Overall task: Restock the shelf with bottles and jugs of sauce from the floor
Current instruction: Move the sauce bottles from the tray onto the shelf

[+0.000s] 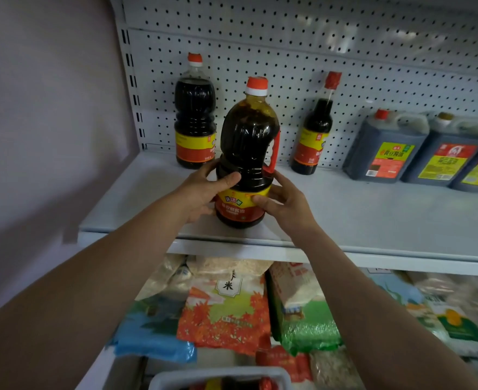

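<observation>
Jug [246, 153] is gripped by left hand [204, 192] and right hand [285, 204] at the shelf [373, 220] front edge (six containers already stocked); more possibly remain in the basket [221, 375] below.

One head-worn wide-angle view looks forward and slightly down, close to a shelf [344, 218] crossing mid-frame. Pegboard [288, 52] fills the top; both forearms enter from the bottom corners.
</observation>
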`<action>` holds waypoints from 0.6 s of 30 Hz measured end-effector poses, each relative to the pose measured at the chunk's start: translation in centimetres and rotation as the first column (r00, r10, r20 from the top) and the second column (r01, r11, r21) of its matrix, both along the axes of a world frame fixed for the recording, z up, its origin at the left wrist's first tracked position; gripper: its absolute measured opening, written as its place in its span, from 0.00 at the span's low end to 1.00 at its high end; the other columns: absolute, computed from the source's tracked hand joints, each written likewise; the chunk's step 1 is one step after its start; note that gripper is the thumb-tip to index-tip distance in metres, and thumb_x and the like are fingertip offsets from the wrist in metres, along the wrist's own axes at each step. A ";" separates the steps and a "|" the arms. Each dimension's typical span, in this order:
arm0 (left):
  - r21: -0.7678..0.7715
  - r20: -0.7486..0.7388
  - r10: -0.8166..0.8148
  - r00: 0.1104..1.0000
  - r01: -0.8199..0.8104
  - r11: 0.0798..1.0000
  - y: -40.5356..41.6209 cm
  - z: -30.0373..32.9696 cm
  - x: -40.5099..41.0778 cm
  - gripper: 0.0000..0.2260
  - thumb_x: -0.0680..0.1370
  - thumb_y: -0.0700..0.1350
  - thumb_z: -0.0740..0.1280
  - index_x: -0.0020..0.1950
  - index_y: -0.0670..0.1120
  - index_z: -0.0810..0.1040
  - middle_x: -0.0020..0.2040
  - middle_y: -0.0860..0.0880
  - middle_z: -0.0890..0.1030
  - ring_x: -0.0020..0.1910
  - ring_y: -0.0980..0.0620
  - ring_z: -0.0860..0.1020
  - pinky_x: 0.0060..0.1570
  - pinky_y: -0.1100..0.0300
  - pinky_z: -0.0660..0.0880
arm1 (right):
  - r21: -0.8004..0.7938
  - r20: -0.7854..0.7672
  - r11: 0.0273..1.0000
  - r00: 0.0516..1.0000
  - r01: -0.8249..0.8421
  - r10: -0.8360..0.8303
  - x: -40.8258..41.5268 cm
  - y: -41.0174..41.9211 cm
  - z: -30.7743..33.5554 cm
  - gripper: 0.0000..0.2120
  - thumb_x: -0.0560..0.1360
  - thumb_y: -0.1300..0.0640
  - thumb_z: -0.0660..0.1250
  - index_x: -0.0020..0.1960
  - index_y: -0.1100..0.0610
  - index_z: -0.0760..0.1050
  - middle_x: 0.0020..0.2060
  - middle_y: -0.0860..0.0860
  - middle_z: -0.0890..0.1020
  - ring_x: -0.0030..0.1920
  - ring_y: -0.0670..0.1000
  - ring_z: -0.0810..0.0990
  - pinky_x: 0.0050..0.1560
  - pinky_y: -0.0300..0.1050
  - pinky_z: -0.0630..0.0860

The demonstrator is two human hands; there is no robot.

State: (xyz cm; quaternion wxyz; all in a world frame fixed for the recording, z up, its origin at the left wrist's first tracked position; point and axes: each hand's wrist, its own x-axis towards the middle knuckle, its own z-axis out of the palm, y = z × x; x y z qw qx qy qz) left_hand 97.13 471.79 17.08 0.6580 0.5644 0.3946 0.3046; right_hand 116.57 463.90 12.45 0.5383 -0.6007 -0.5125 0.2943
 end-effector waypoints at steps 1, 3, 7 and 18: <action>-0.004 0.002 -0.004 1.000 0.004 1.000 0.3 0.0 0.1 0.43 0.63 0.56 0.78 0.76 0.61 0.64 0.72 0.47 0.73 0.70 0.41 0.71 0.66 0.32 0.69 | -0.012 -0.042 1.000 0.999 0.019 -0.020 -0.1 0.1 -0.1 0.39 0.70 0.51 0.80 0.77 0.52 0.67 0.62 0.50 0.83 0.63 0.48 0.81 0.64 0.55 0.79; -0.014 0.001 0.002 1.000 -0.002 1.000 0.7 -0.1 0.3 0.43 0.65 0.56 0.78 0.76 0.60 0.64 0.72 0.46 0.73 0.70 0.41 0.71 0.65 0.32 0.70 | -0.011 -0.091 1.000 0.996 0.024 -0.025 -0.1 0.4 -0.3 0.37 0.68 0.48 0.79 0.72 0.56 0.71 0.63 0.50 0.82 0.64 0.48 0.81 0.65 0.54 0.78; -0.012 0.015 0.030 0.999 -0.030 0.999 1.6 -0.4 1.1 0.36 0.72 0.52 0.75 0.77 0.59 0.63 0.73 0.47 0.73 0.70 0.41 0.71 0.65 0.33 0.70 | -0.005 -0.163 0.999 0.986 0.041 -0.042 -0.3 1.4 -0.2 0.23 0.72 0.52 0.76 0.64 0.54 0.75 0.55 0.44 0.84 0.59 0.44 0.82 0.59 0.41 0.80; 0.005 0.030 0.046 0.998 -0.046 0.999 6.4 0.1 3.3 0.39 0.68 0.57 0.77 0.76 0.59 0.65 0.76 0.51 0.68 0.74 0.41 0.66 0.65 0.32 0.68 | 0.010 -0.178 0.998 0.982 0.063 -0.060 0.6 6.6 0.0 0.13 0.77 0.58 0.72 0.61 0.50 0.78 0.48 0.38 0.86 0.52 0.39 0.84 0.50 0.33 0.79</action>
